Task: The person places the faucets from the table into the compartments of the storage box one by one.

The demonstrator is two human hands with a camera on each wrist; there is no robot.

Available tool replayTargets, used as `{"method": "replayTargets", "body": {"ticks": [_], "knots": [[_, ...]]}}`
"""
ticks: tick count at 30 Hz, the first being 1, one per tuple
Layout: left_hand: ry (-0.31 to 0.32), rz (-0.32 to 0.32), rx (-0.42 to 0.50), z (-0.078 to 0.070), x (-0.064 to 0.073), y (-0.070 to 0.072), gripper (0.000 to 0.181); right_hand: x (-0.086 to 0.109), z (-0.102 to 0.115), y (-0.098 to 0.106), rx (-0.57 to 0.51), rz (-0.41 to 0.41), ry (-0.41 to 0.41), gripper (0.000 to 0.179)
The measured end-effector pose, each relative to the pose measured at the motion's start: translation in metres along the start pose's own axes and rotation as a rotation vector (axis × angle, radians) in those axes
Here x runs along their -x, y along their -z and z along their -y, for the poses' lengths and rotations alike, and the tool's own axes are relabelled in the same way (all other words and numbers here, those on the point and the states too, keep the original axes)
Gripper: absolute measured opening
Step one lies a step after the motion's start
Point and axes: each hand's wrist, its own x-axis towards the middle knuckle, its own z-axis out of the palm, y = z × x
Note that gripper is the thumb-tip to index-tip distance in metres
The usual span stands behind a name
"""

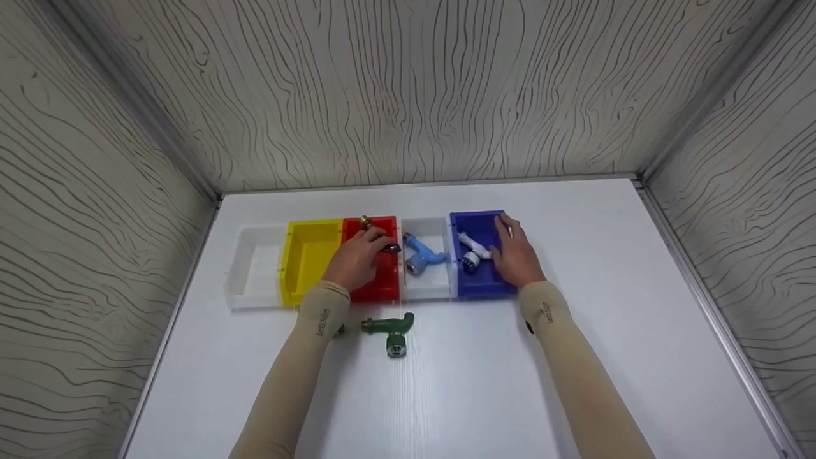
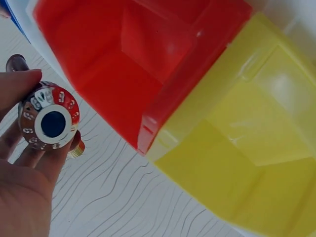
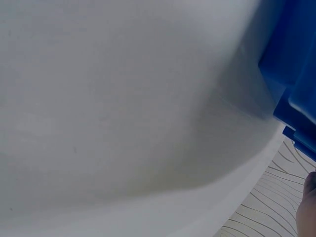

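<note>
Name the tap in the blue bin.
The white tap. The blue tap lies in a clear bin, a green tap on the table; the left hand holds a dark tap.

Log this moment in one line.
left hand: holds metallic tap near red bin; right hand: at rim of blue bin; blue bin: white tap; table: green tap

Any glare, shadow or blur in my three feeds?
Head: soft glare on the white table, shadow beside the left sleeve; left wrist: bright reflections on the tap in the left hand; right wrist: mostly a blurry pale surface, shaded near the blue bin, which the right edge crops.
</note>
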Motion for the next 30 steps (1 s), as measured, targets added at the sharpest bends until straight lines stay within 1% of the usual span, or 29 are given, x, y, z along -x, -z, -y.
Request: {"method": "replayTargets", "body": {"ticks": [4,8,14,23,26,30], "knots": [[-0.007,0.001,-0.015,0.004,-0.002,-0.004,0.05,0.0,0.0,0.0,0.003,-0.011,0.008,0.067],[-0.001,0.011,-0.019,0.007,-0.002,-0.008,0.05,0.001,0.0,0.0,0.0,-0.003,0.002,0.068],[0.008,0.011,0.016,0.012,-0.002,-0.014,0.05,0.001,0.001,0.0,0.002,-0.011,-0.004,0.068],[0.054,0.03,0.048,0.023,-0.002,-0.021,0.046,0.001,-0.002,-0.002,0.003,-0.022,0.009,0.067],[0.064,0.041,0.057,0.026,-0.001,-0.023,0.045,0.002,-0.001,-0.003,0.004,-0.035,0.014,0.067],[0.074,0.061,0.05,0.027,0.0,-0.025,0.045,0.003,-0.001,-0.002,-0.003,-0.031,0.013,0.067]]}}
